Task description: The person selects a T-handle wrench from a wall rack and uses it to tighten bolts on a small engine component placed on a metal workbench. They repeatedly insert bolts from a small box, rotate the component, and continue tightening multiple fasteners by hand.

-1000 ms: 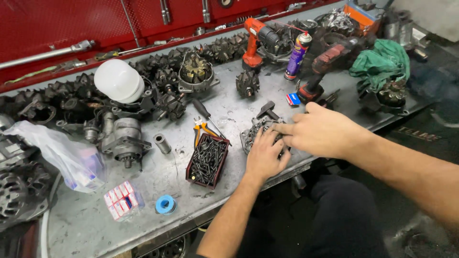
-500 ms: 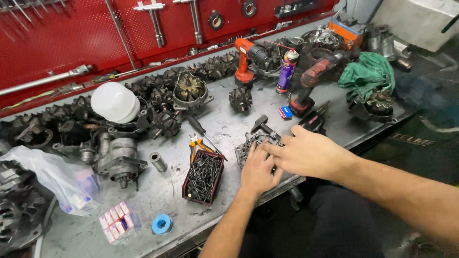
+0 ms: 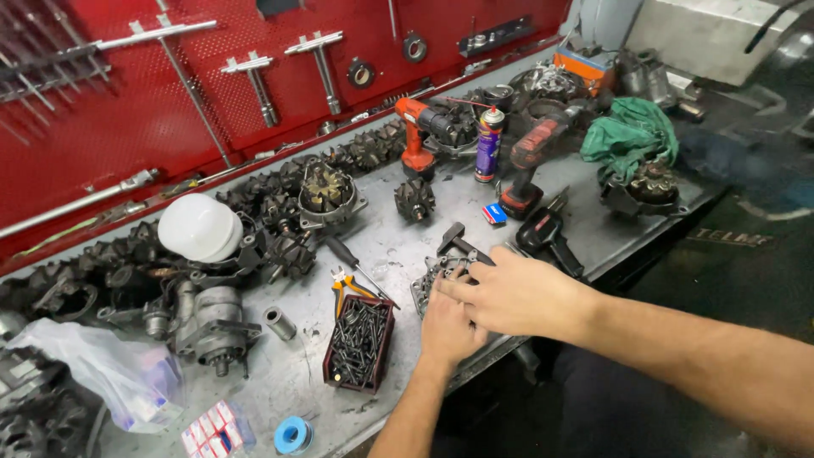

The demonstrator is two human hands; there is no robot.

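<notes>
The grey metal housing (image 3: 431,282) lay at the frame's lower centre, beside the tray of screws (image 3: 359,342). My left hand (image 3: 447,326) pressed flat on it; my right hand (image 3: 509,294) gripped its edge, fingers curled.

Bright, even overhead light is falling across the grey desk (image 3: 398,229), leaving only short, soft shadows under the parts. Beside the left grip (image 3: 448,326), the tray of dark screws (image 3: 360,343) is showing crisply, and the right grip (image 3: 509,293) is looking sharp too. Well beyond the grips, the white dome cap (image 3: 200,227) is glaring slightly and the red pegboard (image 3: 170,93) is reflecting a faint sheen. To the right of the grips the floor (image 3: 746,212) is sinking into dim, blurry darkness. Straight edges are bending towards the frame corners.
</notes>
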